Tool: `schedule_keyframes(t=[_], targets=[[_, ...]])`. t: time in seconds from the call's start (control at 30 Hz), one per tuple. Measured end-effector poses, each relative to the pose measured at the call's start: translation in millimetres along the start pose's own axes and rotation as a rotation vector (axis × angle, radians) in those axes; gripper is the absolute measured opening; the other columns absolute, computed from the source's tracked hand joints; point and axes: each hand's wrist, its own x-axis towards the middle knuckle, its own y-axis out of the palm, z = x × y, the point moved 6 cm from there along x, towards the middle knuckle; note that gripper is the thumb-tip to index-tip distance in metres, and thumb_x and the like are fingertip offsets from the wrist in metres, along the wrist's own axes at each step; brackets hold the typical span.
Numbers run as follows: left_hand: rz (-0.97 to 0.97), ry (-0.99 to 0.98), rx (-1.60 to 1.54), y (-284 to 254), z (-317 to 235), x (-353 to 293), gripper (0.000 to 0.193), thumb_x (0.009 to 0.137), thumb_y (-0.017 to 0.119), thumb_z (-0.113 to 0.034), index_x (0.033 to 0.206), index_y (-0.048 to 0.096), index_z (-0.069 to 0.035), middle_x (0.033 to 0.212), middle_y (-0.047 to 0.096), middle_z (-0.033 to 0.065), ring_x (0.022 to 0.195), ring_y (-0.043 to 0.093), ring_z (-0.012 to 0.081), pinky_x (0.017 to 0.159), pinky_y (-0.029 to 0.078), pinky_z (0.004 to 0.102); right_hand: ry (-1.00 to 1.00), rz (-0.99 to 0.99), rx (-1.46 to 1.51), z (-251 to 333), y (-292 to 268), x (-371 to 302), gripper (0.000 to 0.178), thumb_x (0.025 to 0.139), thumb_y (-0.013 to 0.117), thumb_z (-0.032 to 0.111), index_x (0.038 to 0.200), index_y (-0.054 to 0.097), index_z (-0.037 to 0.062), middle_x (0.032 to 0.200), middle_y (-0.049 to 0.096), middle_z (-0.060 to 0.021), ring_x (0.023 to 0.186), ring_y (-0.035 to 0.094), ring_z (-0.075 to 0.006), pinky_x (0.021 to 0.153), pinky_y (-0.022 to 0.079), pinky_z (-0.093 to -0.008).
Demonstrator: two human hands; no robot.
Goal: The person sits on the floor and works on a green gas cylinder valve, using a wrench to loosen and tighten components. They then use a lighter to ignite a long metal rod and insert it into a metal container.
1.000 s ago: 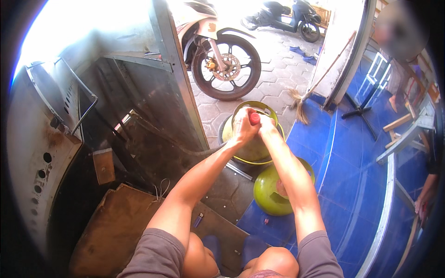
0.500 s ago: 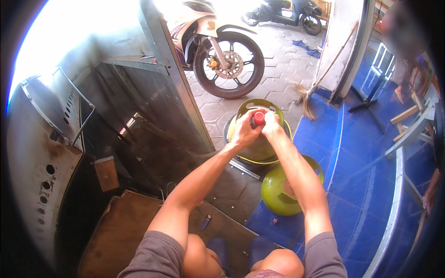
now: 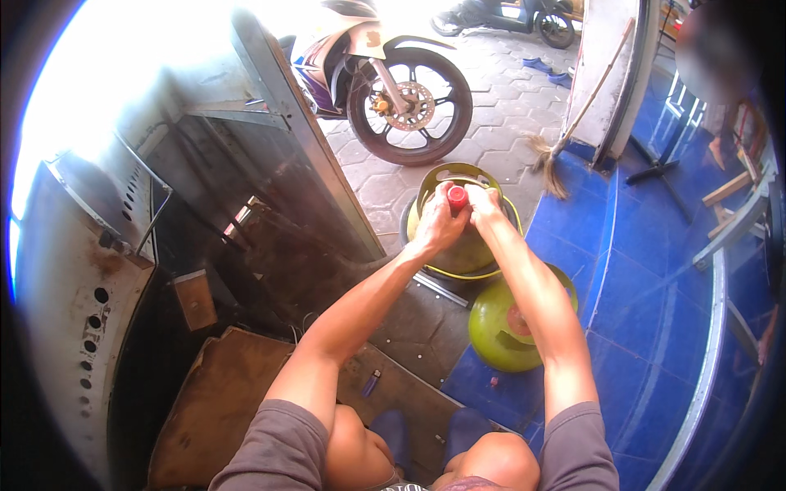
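Both my hands close around a red-topped gas regulator (image 3: 458, 196) at the top of a green gas cylinder (image 3: 467, 255). My left hand (image 3: 440, 222) wraps it from the left, fingers curled. From the other side my right hand (image 3: 484, 204) grips it, its fingertips partly hidden. The cylinder's collar rises behind my fingers; its valve is covered by my hands. A dark round container with a yellow rim (image 3: 489, 277) surrounds the cylinder's lower part. A second green cylinder (image 3: 498, 331) stands nearer, partly behind my right forearm.
A motorbike's front wheel (image 3: 409, 106) stands beyond the cylinders. A broom (image 3: 553, 168) leans by the white post. Metal panels (image 3: 82, 327) rise at my left, and a brown board (image 3: 213, 401) lies below them. A lighter (image 3: 372, 383) rests near my feet. At right, a metal frame (image 3: 708, 360) stands on blue tiles.
The view has shifted slightly, so the surroundings sit a little differently in the picture. Both hands stay on the regulator, the left one turned a little around it.
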Motion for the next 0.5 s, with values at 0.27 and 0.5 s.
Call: schedule_keyframes(t=[0.27, 0.5], targets=[[0.253, -0.171, 0.086, 12.6, 27.3, 12.9, 0.066, 0.075, 0.081, -0.038, 0.122, 0.053, -0.001, 0.11, 0.066, 0.0209, 0.105, 0.065, 0.0352, 0.089, 0.051, 0.0442, -0.222, 0.241, -0.236, 28.8, 8.8, -21.6, 0.022, 0.083, 0.06, 0.018, 0.076, 0.063, -0.0026, 0.071, 0.064, -0.0121, 0.063, 0.061, -0.024, 0.056, 0.047, -0.0409], [0.213, -0.063, -0.161, -36.6, -20.0, 29.4, 0.054, 0.081, 0.08, -0.04, 0.113, 0.059, -0.001, 0.095, 0.071, 0.0147, 0.089, 0.068, 0.0245, 0.081, 0.053, 0.036, -1.087, 0.518, -1.344, 151.3, 31.8, -107.4, 0.03, 0.093, 0.051, 0.021, 0.113, 0.063, 0.0008, 0.095, 0.069, -0.0194, 0.083, 0.066, -0.0382, 0.073, 0.054, -0.0363]])
